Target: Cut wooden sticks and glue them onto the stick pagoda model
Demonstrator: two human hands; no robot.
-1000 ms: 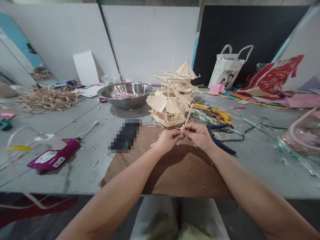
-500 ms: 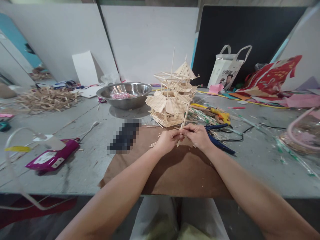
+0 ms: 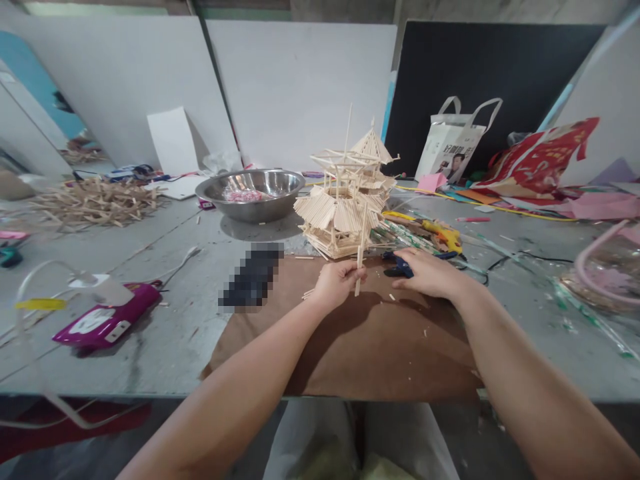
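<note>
My left hand (image 3: 340, 283) is closed around thin wooden sticks (image 3: 360, 257) that stand nearly upright, with a short end below the fingers. My right hand (image 3: 433, 272) is spread above a blue-handled tool that looks like pliers (image 3: 404, 264), thumb and fingers apart on either side of it. Much of the tool is hidden under that hand, and I cannot tell whether they touch. Just beyond my left hand stands a pagoda-like model (image 3: 335, 210) made of wooden sticks, with tiered roofs.
A brown sheet (image 3: 380, 353) covers the table's front middle, with stick scraps on it. Left are a pixelated dark patch (image 3: 253, 277), a purple power strip (image 3: 110, 317), a steel basin (image 3: 250, 197) and a stick pile (image 3: 95, 200). A yellow glue gun (image 3: 445, 235) lies at right.
My right hand has let go of the sticks and moved right to the blue-handled tool, which now appears shifted. My left hand still holds the sticks, now more upright.
</note>
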